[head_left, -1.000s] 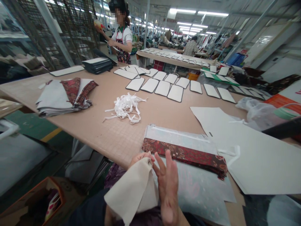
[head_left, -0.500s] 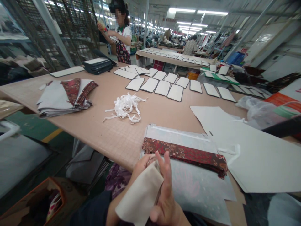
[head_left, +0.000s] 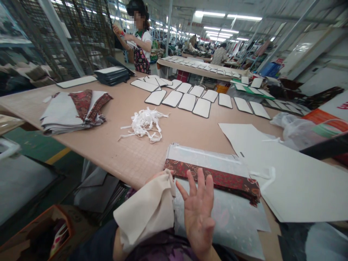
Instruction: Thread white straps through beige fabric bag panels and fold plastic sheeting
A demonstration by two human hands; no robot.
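Observation:
A beige cloth (head_left: 145,212) hangs over my left hand (head_left: 159,174), bunched at its upper end. Only a little of that hand shows behind the cloth, which it grips near the table's front edge. My right hand (head_left: 199,210) is held up beside the cloth, palm showing and fingers spread, with nothing in it. Below and beyond this hand lies a stack of pale grey sheets (head_left: 233,221). Across the stack runs a dark red patterned fabric strip (head_left: 212,176).
White tape (head_left: 146,123) lies tangled mid-table. Left of it sits a pile of grey and red patterned pieces (head_left: 62,108). Several white dark-edged panels (head_left: 187,101) are laid out behind. A large white sheet (head_left: 293,177) is at right. A co-worker (head_left: 141,47) stands across the table.
My right hand has come away from the beige cloth and spread its fingers. The cloth has shifted left with my left hand and now shows creases.

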